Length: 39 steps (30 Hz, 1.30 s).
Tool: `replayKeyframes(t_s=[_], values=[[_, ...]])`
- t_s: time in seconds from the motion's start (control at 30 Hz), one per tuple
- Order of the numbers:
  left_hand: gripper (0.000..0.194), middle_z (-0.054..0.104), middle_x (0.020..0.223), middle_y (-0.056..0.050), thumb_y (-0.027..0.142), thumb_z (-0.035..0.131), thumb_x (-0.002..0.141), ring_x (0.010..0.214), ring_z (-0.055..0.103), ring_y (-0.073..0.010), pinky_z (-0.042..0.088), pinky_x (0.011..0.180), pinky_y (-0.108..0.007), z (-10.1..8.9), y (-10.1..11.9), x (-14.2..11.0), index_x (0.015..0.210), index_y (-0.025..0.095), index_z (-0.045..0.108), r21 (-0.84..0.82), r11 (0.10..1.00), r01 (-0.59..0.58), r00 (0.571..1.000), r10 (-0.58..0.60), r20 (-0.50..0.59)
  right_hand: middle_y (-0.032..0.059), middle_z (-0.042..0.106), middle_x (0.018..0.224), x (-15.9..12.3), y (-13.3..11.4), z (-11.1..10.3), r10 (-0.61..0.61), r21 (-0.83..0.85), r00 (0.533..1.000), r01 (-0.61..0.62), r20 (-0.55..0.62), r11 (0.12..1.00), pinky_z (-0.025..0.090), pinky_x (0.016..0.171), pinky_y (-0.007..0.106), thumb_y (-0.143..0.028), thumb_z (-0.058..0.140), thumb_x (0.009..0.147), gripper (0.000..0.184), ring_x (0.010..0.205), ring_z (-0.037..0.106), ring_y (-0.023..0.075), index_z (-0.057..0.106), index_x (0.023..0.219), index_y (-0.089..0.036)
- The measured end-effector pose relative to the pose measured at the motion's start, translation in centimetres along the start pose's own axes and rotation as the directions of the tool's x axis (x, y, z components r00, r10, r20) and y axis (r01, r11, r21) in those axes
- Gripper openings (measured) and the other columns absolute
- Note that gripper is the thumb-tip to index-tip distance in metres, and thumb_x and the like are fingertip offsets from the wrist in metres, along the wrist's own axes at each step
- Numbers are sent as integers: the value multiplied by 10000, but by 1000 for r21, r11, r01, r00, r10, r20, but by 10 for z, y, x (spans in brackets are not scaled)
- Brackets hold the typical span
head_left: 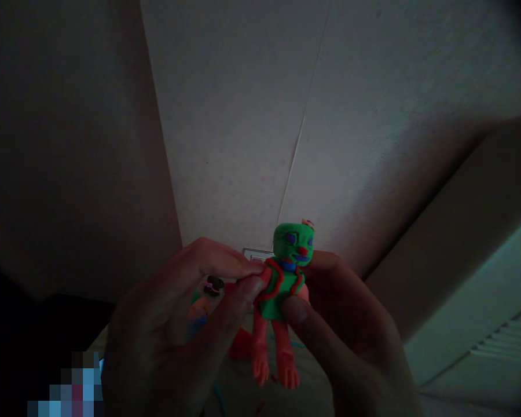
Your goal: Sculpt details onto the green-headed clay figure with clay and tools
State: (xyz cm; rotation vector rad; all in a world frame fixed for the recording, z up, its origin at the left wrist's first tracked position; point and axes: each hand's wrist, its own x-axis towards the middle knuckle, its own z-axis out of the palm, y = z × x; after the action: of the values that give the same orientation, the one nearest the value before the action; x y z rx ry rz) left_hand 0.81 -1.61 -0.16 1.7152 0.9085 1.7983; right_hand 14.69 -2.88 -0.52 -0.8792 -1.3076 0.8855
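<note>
Between my two hands is a small modelling-clay figure [282,295], held upright with its front towards me. It has a green head with purple eyes and a red nose, a green body edged with red strips, a blue neck, and reddish-orange legs with toes. My left hand [178,313] pinches its shoulder or arm on the left side between thumb and forefinger. My right hand [351,324] grips the body from the right, thumb on the lower front; its other fingers are mostly hidden behind the figure.
Below and behind my hands, a table top [243,382] bears a red clay lump [242,344], thin blue strips [218,399], a dark brown piece [214,285] and an orange lump [198,310]. Pale walls rise beyond. A light-coloured slatted panel [495,313] stands at right. The room is dim.
</note>
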Motion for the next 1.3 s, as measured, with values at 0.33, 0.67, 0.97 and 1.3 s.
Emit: replayKeyframes(t_s=[0.33, 0.67, 0.97, 1.3], values=[[81, 731, 782, 57, 248, 680, 824, 684, 701, -108, 558, 565, -124, 2, 5, -1, 762, 290, 712, -39, 994, 99, 995, -99, -2, 9, 733, 848, 0, -1, 0, -28, -44, 999, 27, -21, 999, 554, 719, 304, -285, 705, 776, 121, 805, 691, 201, 696, 894, -259], [101, 747, 804, 75, 225, 687, 816, 698, 702, -95, 543, 579, -115, 5, 7, 0, 805, 319, 724, -90, 988, 126, 992, -128, -6, 6, 734, 862, -1, -1, 0, -34, -55, 999, 32, -31, 998, 552, 714, 304, -284, 701, 783, 123, 803, 690, 198, 694, 905, -267], [54, 756, 786, 49, 255, 700, 804, 644, 717, -129, 566, 536, -153, 8, 7, -2, 783, 293, 732, -109, 981, 163, 986, -167, -29, 6, 735, 878, 0, 1, 1, -47, -46, 998, 46, -34, 998, 555, 723, 298, -274, 703, 783, 124, 816, 688, 193, 687, 906, -262], [98, 735, 759, 50, 218, 692, 807, 650, 703, -112, 557, 536, -123, 4, 2, 0, 729, 271, 716, -79, 995, 65, 998, -66, -17, 12, 734, 872, -1, -2, 2, -37, -57, 998, 35, -40, 998, 559, 715, 307, -275, 695, 788, 116, 804, 690, 197, 688, 904, -261]])
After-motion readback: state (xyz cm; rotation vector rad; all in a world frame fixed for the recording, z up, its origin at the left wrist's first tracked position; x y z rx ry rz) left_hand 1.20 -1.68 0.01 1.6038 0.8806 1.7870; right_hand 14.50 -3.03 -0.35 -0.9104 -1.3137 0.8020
